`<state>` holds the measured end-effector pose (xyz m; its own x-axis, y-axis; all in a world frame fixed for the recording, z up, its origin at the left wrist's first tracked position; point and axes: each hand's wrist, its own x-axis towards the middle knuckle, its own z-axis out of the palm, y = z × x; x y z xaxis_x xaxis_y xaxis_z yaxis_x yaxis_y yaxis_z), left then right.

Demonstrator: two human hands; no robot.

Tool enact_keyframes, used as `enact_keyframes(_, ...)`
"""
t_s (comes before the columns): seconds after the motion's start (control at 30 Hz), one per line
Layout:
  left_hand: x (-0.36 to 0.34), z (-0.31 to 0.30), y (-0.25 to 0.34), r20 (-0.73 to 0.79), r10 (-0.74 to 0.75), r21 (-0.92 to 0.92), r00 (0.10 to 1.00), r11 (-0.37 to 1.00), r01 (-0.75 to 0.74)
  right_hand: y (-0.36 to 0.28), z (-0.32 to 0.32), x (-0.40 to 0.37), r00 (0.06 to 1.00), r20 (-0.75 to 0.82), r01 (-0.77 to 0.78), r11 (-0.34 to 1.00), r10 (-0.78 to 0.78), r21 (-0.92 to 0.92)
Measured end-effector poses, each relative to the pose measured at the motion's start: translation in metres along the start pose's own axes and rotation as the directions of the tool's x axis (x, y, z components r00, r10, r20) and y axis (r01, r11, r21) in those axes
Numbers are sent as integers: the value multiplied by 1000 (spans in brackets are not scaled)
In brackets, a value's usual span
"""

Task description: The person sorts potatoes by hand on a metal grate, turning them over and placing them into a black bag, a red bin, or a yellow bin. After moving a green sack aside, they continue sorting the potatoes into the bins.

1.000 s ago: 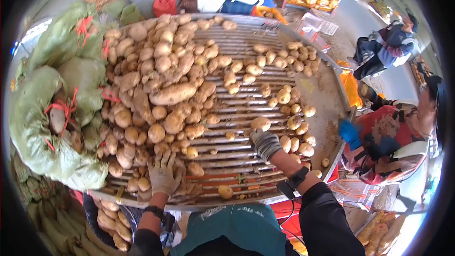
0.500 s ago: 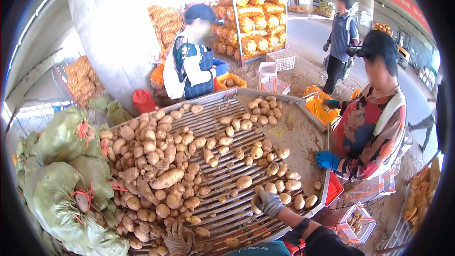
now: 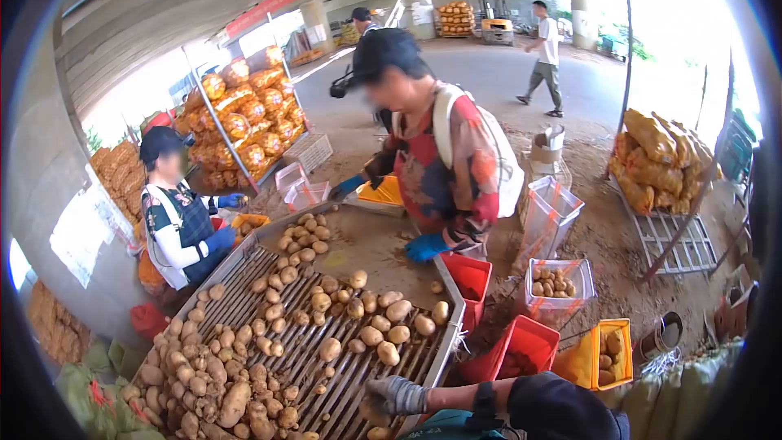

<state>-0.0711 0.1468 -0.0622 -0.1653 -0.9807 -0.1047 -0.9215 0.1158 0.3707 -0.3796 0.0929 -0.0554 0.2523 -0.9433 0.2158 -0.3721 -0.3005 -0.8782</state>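
Many potatoes lie on a slatted metal sorting table (image 3: 411, 365). A dense heap of potatoes (image 3: 216, 383) covers its near left side, some with soil on them. My right hand (image 3: 397, 395), in a grey glove, is low over the slats at the near edge. Its fingers are curled round a brown, slightly blurred potato (image 3: 373, 411). Looser potatoes (image 3: 387, 326) lie just beyond the hand. My left hand is out of the view.
Across the table a person in blue gloves (image 3: 428, 247) leans at its rim; another person (image 3: 175, 220) sits at the far left. Red bins (image 3: 521, 346), a yellow crate (image 3: 599, 354) and a clear crate with potatoes (image 3: 562, 269) stand on the right. Green sacks (image 3: 98, 403) lie at near left.
The view has swung to the right. My right hand has drawn back toward the near edge, away from the potatoes at the right rim. My left hand has left the view.
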Motion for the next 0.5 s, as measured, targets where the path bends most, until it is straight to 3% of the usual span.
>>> enact_keyframes(0.03, 7, -15, 25, 235, 14, -683, 972, 714, 155, -1, 16, 3, 998, -9, 58, 996, -58, 60)
enact_keyframes(0.07, 13, -21, 44, 234, 25, -682, 972, 717, 146, -4, 36, 7, 997, 30, 70, 997, -70, 20)
enact_keyframes(0.1, 20, -23, 62, 175, 161, -809, 971, 586, 49, -8, 52, 12, 994, 68, 82, 996, -81, -18)
enact_keyframes(0.13, 24, -24, 70, 93, 281, -905, 955, 424, -37, -29, 59, 13, 971, -13, 238, 969, -237, 64)
enact_keyframes(0.17, 25, -24, 69, 91, 287, -904, 954, 426, -42, -48, 55, 11, 971, -18, 241, 969, -240, 62)
enact_keyframes(0.23, 23, -36, 74, 272, 277, -959, 921, 153, 237, -78, 41, 15, 989, 125, -109, 965, 81, 239)
enact_keyframes(0.3, 15, -53, 76, 251, 286, -960, 925, 193, 201, -79, 47, 9, 987, 160, -74, 966, 35, 246)
enact_keyframes(0.37, 13, -61, 62, 249, 412, -891, 877, 453, 40, -65, 63, 6, 992, 94, 56, 973, -78, 222)
enact_keyframes(0.4, 11, -66, 59, 247, 440, -857, 864, 515, -17, -65, 68, 6, 984, 38, 156, 946, -173, 286)
enact_keyframes(0.43, 9, -68, 58, 253, 450, -848, 856, 529, -28, -63, 72, 4, 983, 44, 156, 946, -176, 285)
enact_keyframes(0.5, 3, -70, 54, 277, 447, -863, 851, 505, 15, -65, 77, -1, 967, 254, -82, 939, -5, 334)
